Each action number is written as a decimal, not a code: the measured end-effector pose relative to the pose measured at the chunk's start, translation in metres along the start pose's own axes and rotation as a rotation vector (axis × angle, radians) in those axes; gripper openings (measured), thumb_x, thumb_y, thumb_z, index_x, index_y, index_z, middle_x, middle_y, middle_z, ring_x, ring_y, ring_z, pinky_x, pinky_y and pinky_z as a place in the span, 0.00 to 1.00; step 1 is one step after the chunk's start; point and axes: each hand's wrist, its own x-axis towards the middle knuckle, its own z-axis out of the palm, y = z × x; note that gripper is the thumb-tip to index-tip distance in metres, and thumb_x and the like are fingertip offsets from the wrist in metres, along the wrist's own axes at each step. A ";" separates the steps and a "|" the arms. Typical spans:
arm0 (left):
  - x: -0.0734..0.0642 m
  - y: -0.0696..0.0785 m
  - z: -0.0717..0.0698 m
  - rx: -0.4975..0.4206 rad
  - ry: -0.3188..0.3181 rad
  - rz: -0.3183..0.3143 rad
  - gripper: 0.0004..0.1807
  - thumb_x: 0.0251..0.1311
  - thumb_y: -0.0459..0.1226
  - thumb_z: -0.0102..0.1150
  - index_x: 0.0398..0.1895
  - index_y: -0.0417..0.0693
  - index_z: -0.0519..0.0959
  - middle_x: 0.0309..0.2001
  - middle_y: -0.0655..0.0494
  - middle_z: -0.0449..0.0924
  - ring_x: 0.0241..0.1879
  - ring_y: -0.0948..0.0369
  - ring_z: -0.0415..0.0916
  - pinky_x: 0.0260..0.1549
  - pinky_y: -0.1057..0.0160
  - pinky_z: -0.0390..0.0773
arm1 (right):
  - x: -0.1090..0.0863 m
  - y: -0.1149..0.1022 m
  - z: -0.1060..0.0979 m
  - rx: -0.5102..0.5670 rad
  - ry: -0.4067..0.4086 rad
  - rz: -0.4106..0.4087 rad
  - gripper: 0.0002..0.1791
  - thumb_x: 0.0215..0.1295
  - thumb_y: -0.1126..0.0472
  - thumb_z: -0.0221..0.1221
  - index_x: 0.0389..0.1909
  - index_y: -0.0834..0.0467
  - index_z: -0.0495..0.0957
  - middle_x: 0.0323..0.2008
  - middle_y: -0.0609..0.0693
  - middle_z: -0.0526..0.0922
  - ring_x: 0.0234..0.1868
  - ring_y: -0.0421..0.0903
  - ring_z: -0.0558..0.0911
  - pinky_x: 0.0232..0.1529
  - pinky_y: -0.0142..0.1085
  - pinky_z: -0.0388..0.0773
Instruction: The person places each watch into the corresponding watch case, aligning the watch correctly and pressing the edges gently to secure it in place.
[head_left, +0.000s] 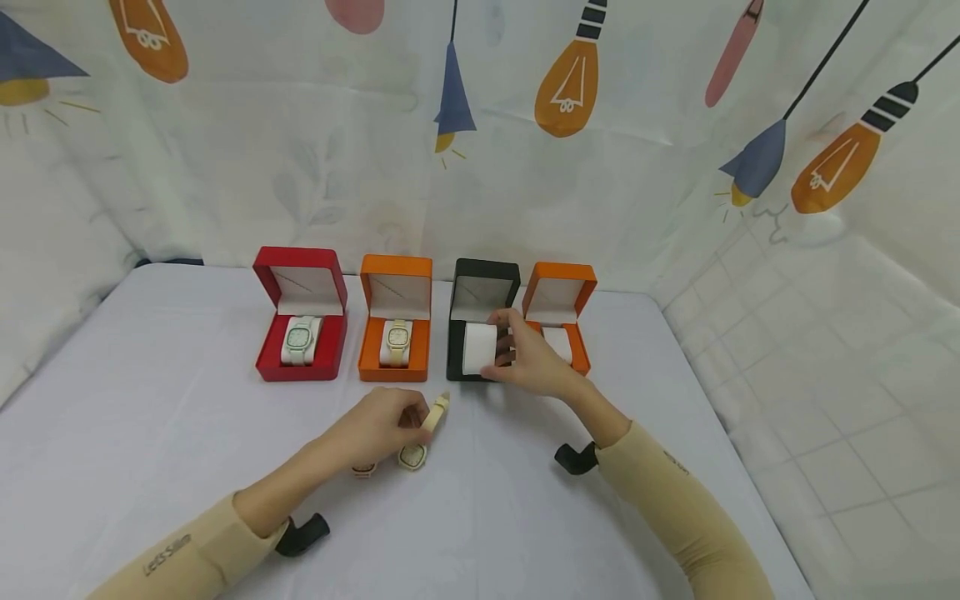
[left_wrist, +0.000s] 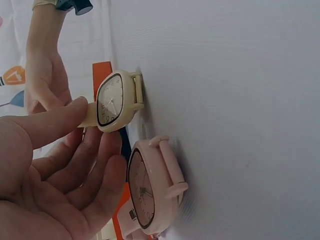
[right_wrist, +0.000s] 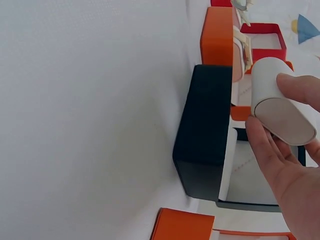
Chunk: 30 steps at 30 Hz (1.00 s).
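My left hand (head_left: 378, 427) pinches the strap of a cream watch (left_wrist: 111, 102) between thumb and fingers. The watch's square face tilts up, low over the table. Beside it on the table sits a pink watch (left_wrist: 152, 187), partly hidden by the left hand in the head view. Above the open black box (right_wrist: 205, 120), my right hand (head_left: 534, 358) grips a white watch cushion (right_wrist: 272, 82) by its ends. The right wrist view shows the cushion lifted out of the box, with no watch around it.
An open red box (head_left: 267, 348) holds a pale green watch (head_left: 299, 340) on its cushion. Next to it, an orange box (head_left: 367, 350) holds another cream watch (head_left: 397, 337). At the right, a second orange box (head_left: 579, 346) contains a bare cushion. A printed curtain (head_left: 337, 167) hangs behind the table.
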 end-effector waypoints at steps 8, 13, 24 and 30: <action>0.000 -0.002 -0.004 -0.058 -0.004 0.004 0.08 0.61 0.32 0.72 0.36 0.47 0.80 0.29 0.61 0.78 0.33 0.61 0.75 0.31 0.64 0.79 | -0.006 0.003 0.001 0.091 -0.016 0.010 0.41 0.58 0.71 0.73 0.66 0.56 0.59 0.64 0.57 0.66 0.49 0.53 0.80 0.50 0.41 0.84; 0.000 -0.004 -0.007 -0.094 0.021 0.006 0.07 0.63 0.33 0.71 0.39 0.45 0.81 0.31 0.61 0.79 0.35 0.61 0.76 0.32 0.63 0.80 | -0.009 0.002 0.004 0.154 -0.022 0.016 0.39 0.59 0.73 0.72 0.66 0.56 0.61 0.62 0.57 0.67 0.50 0.54 0.81 0.49 0.40 0.84; 0.002 -0.001 -0.013 -0.249 0.132 -0.049 0.09 0.66 0.35 0.69 0.45 0.43 0.81 0.36 0.55 0.81 0.38 0.56 0.78 0.33 0.62 0.85 | -0.014 0.006 0.009 0.231 0.021 0.010 0.41 0.60 0.70 0.72 0.72 0.57 0.65 0.65 0.55 0.68 0.54 0.54 0.80 0.51 0.41 0.84; 0.005 -0.001 -0.016 -0.378 0.172 -0.105 0.15 0.67 0.36 0.68 0.52 0.37 0.80 0.41 0.50 0.83 0.41 0.54 0.82 0.38 0.59 0.87 | -0.015 0.009 0.013 0.261 0.027 -0.005 0.41 0.61 0.69 0.72 0.74 0.59 0.65 0.67 0.53 0.68 0.54 0.55 0.80 0.52 0.42 0.83</action>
